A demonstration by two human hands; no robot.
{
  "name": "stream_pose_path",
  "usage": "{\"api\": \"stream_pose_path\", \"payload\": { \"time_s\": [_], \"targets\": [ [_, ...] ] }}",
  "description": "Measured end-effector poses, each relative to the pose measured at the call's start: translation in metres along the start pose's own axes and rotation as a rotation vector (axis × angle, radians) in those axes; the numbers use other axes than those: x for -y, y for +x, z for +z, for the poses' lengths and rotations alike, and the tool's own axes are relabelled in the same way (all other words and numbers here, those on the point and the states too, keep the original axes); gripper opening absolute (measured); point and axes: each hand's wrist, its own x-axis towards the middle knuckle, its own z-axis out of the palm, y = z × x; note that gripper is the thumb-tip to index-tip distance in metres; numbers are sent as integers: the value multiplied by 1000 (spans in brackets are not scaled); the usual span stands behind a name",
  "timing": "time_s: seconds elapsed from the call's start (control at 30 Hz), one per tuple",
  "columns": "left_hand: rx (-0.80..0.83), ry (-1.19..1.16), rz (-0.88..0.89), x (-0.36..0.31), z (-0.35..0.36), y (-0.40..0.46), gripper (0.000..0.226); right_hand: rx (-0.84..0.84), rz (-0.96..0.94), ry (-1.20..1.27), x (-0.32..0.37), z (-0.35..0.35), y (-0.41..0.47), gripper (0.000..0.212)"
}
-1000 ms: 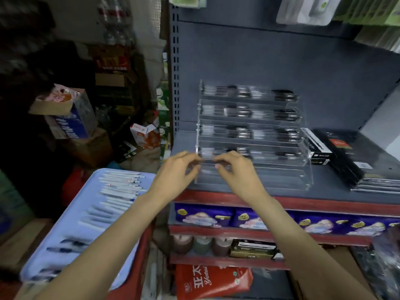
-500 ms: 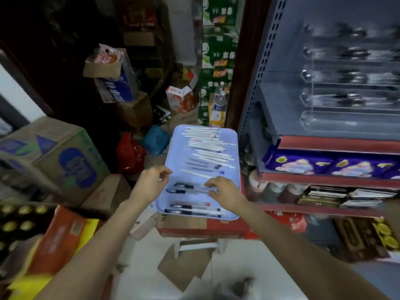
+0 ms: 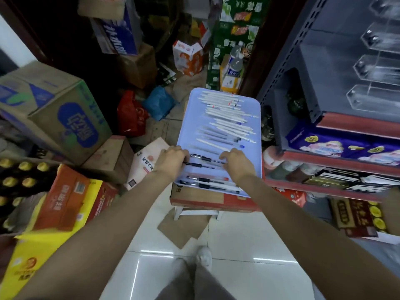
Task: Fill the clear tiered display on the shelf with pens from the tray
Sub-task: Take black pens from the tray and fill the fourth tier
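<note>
Now that I've turned from the display [image 3: 372, 68] back to the tray [image 3: 255, 109], my left hand [image 3: 172, 162] and right hand [image 3: 237, 162] pinch the ends of two black pens [image 3: 203, 161] for restocking.

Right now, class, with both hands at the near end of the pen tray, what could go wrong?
1. The blue tray sits on a box on a small stool; leaning on it might tip it.
2. The left hand and right hand work among loose black pens, which could roll off.
</note>
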Motion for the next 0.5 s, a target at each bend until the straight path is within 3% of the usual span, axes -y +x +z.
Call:
{"api": "stream_pose_path", "payload": {
  "time_s": [0.23,0.4,0.5],
  "targets": [
    [-109,-487,-4,9,5,-3,10,62,13,-21,4,-4,5,14],
    [-120,-1005,-92,2,-8,-9,9,-2,58,366,-1,-13,-7,12],
    [-146,-1112,-122,-6,-23,-10,8,-42,10,576,-1,-31,-22,10]
  ]
}}
